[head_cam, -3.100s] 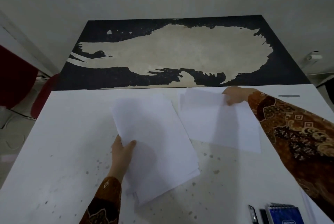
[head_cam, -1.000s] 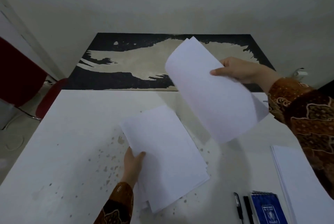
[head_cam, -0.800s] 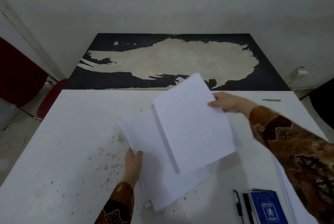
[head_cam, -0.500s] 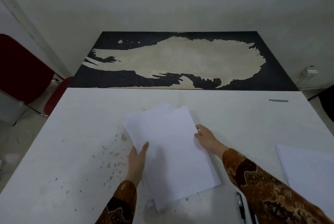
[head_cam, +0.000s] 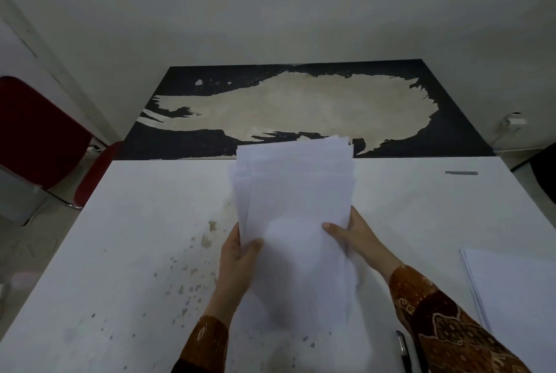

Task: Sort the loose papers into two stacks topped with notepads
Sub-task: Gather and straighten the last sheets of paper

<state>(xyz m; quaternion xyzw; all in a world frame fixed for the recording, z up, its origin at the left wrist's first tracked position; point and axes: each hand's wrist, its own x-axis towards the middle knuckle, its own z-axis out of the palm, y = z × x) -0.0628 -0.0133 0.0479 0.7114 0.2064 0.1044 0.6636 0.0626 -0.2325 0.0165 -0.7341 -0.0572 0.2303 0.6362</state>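
The left hand (head_cam: 237,255) and right hand (head_cam: 355,234) are squeezing the sides of the paper stack (head_cam: 296,192), lifting it off the bench (head_cam: 144,222), probably to line up its messy edges.

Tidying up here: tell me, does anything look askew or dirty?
Yes. The held sheaf of papers is uneven, its top edges fanned out of line. Brownish spots speckle the white table beside the left hand.

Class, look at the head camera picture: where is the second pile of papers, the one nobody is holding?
The second pile of papers lies flat on the white table at the right edge of the view, beyond the right hand.
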